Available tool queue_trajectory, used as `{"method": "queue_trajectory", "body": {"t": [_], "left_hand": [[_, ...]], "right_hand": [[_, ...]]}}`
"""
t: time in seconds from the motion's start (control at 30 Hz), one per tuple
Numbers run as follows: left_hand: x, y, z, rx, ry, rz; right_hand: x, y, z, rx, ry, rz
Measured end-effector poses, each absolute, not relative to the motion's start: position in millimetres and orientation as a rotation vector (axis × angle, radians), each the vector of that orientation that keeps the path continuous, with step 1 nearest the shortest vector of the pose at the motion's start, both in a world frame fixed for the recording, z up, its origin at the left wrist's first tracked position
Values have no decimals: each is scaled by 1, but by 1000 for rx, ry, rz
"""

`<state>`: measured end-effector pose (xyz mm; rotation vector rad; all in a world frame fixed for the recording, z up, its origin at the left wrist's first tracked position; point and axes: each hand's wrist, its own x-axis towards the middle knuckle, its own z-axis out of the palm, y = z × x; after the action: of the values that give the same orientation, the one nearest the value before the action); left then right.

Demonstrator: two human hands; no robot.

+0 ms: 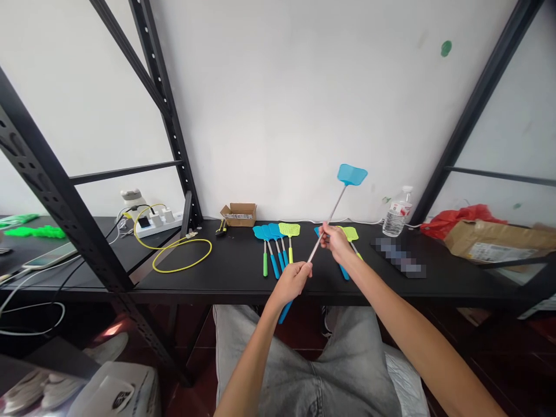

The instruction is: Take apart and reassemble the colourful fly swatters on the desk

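Observation:
A blue fly swatter (pixel 351 175) with a long thin metal rod is held up at a slant in front of me, its head against the white wall. My left hand (pixel 293 282) is closed round its lower part, with the blue handle end showing below. Further up the rod, my right hand (pixel 334 240) pinches it with the fingers. On the black shelf left of my hands lie several fly swatters (pixel 273 233) side by side, blue with blue or green handles, and a yellow-green swatter (pixel 289 230). Partly hidden behind my right hand are another yellow-green swatter (pixel 350 233) and a blue handle (pixel 344 273).
An open cardboard box (pixel 240 215) stands at the wall beside a small black-and-yellow tool (pixel 221 227). Leftward are a yellow cable (pixel 182 269) and a power strip (pixel 160 225). On the right are a water bottle (pixel 397 213), a pixelated dark item (pixel 398 258) and a brown package (pixel 495 242).

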<state>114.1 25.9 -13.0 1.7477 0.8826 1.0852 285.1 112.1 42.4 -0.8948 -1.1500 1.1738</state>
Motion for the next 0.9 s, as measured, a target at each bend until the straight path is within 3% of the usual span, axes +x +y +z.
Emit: {"method": "queue_trajectory", "body": {"t": [0.23, 0.63, 0.9], "left_hand": [[111, 20, -10, 1786, 881, 1066], [109, 22, -12, 1726, 893, 1163], [110, 22, -9, 1694, 893, 1162]], "right_hand": [[303, 117, 52, -889, -1157, 1132], [254, 56, 9, -904, -1547, 1360], [251, 66, 12, -890, -1382, 1314]]}}
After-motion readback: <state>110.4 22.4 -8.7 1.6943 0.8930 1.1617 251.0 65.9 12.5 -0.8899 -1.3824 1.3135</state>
